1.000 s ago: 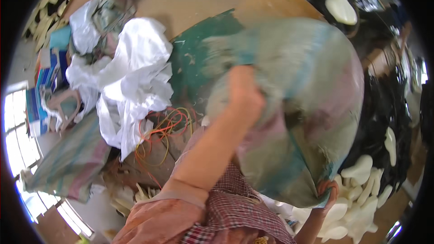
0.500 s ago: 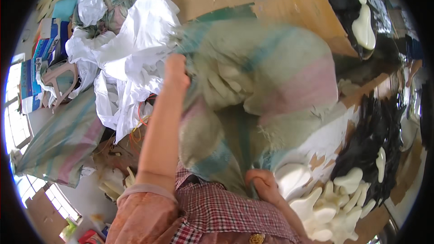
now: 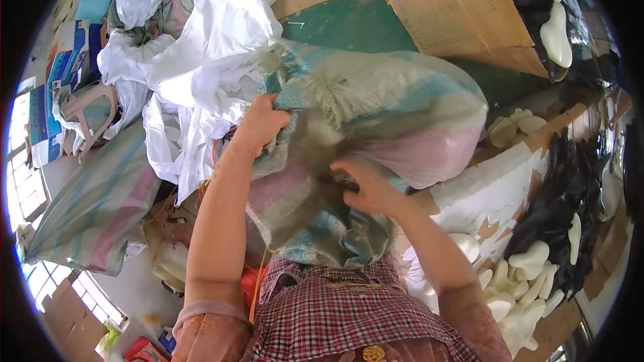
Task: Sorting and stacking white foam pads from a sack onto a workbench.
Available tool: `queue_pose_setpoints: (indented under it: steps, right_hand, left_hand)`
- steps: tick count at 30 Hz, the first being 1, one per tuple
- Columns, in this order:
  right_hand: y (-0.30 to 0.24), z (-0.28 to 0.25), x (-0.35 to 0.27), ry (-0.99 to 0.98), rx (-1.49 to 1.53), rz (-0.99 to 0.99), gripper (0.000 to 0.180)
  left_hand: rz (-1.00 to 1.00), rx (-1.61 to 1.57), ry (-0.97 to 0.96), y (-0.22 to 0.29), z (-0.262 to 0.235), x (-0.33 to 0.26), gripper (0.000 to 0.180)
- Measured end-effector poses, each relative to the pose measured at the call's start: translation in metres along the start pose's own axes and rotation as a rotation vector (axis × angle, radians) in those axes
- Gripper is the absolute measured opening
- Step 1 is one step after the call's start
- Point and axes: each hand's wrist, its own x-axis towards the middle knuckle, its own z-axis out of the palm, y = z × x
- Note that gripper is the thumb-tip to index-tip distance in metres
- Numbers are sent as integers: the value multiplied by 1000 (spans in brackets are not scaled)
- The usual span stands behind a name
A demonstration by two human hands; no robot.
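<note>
Centre of frame: I see a large woven sack [image 3: 389, 114], striped green, blue and pink, bulging toward the right and hanging slack toward the lower centre. Upper left: a heap of white plastic bags [image 3: 208, 47] lies just beside it; lower right: pale foam cut-outs [image 3: 530, 275]. My left hand [image 3: 258, 127] is clenched on the sack's frayed edge, and my right hand [image 3: 365, 188] grips its folds at mid-frame.

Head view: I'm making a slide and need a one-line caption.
Both hands, left hand and right hand, grip a striped woven sack beside crumpled white plastic bags.
</note>
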Motion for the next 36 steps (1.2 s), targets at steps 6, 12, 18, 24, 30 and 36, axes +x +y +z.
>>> queue_pose_setpoints:
  steps: [6, 12, 18, 24, 30, 36]
  right_hand:
    - [114, -69, -14, -183, -1084, 380, 59]
    - [-17, -190, -92, 96, -1234, 612, 30]
    - [-49, -280, -173, 294, -1501, 725, 37]
    - [104, -385, -178, 380, -755, 418, 32]
    - [19, -232, -84, 636, -1166, -56, 19]
    - [88, -213, -83, 383, -1060, 244, 16]
  left_hand:
    - [291, 309, 64, 10, 4, 0, 37]
    - [178, 301, 84, 12, -12, -22, 26]
    - [192, 659, -156, 54, 27, -17, 22]
    - [376, 355, -198, 84, 93, 70, 34]
    - [294, 167, -102, 92, 74, 77, 56]
    - [677, 623, 401, 84, 79, 71, 44]
